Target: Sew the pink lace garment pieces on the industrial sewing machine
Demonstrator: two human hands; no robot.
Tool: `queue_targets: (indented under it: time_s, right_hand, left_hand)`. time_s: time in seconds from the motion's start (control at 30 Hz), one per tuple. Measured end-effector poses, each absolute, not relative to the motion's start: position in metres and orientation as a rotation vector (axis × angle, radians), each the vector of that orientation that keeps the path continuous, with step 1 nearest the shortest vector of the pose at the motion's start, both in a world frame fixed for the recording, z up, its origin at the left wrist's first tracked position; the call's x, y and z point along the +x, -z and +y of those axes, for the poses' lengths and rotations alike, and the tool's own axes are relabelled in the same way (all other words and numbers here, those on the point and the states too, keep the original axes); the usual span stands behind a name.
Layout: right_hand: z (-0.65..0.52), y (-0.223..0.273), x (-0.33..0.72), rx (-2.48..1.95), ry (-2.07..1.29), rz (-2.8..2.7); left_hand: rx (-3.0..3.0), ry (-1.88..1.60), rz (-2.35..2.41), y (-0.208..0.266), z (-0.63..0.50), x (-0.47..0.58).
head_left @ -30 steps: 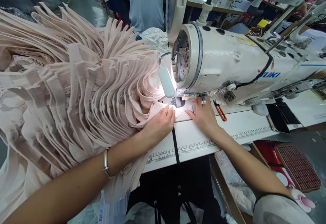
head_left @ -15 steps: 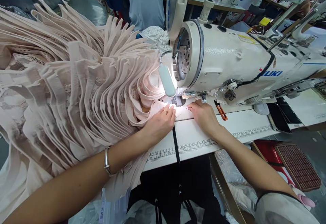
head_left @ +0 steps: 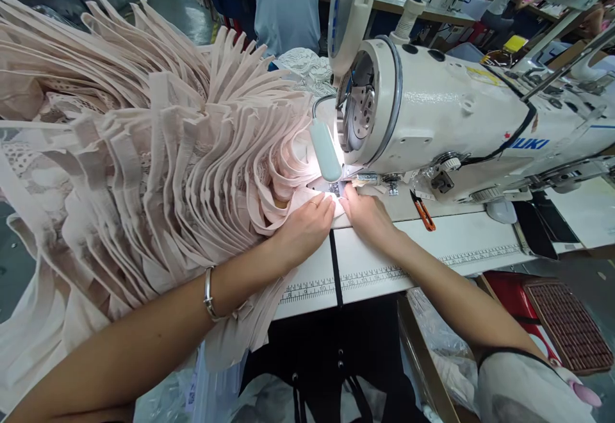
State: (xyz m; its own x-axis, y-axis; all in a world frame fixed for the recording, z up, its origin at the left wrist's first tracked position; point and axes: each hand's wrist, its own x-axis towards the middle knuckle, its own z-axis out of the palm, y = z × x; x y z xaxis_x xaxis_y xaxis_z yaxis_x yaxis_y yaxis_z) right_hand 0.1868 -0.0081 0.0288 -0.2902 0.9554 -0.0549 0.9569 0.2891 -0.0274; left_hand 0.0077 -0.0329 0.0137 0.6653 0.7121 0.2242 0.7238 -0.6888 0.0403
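Under the needle area of a white sewing machine [head_left: 427,102] lies the edge of a pale pink garment piece [head_left: 302,197], lit by a small lamp [head_left: 325,152]. My left hand [head_left: 307,224] has its fingers pressed together on this fabric, just left of the presser foot [head_left: 335,188]. Close by on the right, my right hand [head_left: 368,215] pinches the fabric's edge, its fingertips partly hidden from view. A long row of similar pink garments [head_left: 192,173], with straps and lace, is heaped to the left and continues into the piece at the needle.
Orange-handled thread snips [head_left: 423,211] lie right of my right hand. A printed ruler strip [head_left: 375,277] runs along the table's front edge. White lace [head_left: 310,67] is piled behind the machine, and a person in a blue shirt [head_left: 287,6] is beyond it.
My right hand has moved left, closer to my left hand and the presser foot. The view has shifted slightly, so the machine sits farther right.
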Motion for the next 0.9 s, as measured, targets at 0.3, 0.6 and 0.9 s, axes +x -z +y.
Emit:
queue_targets:
  time_s: [0.3, 0.6, 0.9]
  right_hand:
    - [-0.017, -0.011, 0.192, 1.966, 0.086, 2.639]
    - [-0.017, -0.030, 0.205, 1.826, 0.578, 2.709]
    - [-0.022, -0.013, 0.227, 1.432, 0.344, 3.182]
  left_hand:
    - [-2.967, 0.529, -1.112, -0.004, -0.041, 0.007]
    - [-2.852, 0.338, -1.025, -0.006, -0.041, 0.011]
    - [-2.880, 0.486, -1.065, -0.003, -0.035, 0.014]
